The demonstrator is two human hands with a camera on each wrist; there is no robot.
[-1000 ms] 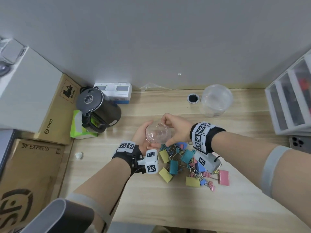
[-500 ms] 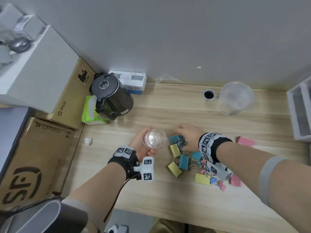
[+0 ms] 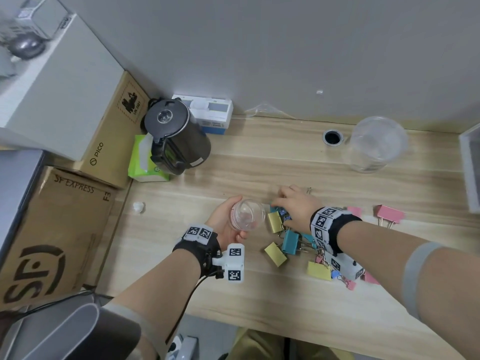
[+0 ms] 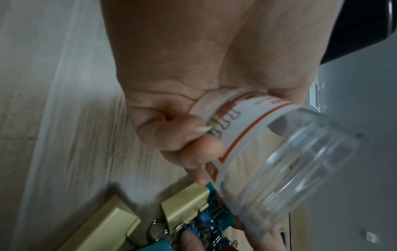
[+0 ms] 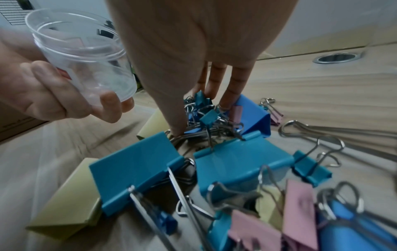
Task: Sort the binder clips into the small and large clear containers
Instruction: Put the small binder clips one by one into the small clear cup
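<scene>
My left hand [image 3: 235,224] grips the small clear container [image 3: 246,215], tilted with its mouth toward the clips; the left wrist view shows its label and rim [image 4: 279,152]. A pile of binder clips [image 3: 288,242] in yellow, teal, blue and pink lies on the wooden desk [image 3: 259,294]. My right hand [image 3: 291,203] reaches down into the pile's far end. In the right wrist view its thumb and fingers [image 5: 214,88] close around a tangle of small blue clips [image 5: 207,117], beside the small container [image 5: 86,56]. The large clear container [image 3: 376,144] stands at the back right.
A black kettle [image 3: 176,141] and a green tissue pack [image 3: 142,162] sit at the back left, with cardboard boxes [image 3: 52,229] beyond the desk edge. A cable hole [image 3: 332,137] is near the large container. Pink clips [image 3: 389,214] lie apart at right, near a white drawer unit [image 3: 470,165].
My right hand came off the small container and moved right, down onto the clip pile. The left hand kept the container and tilted it. The head view shifted.
</scene>
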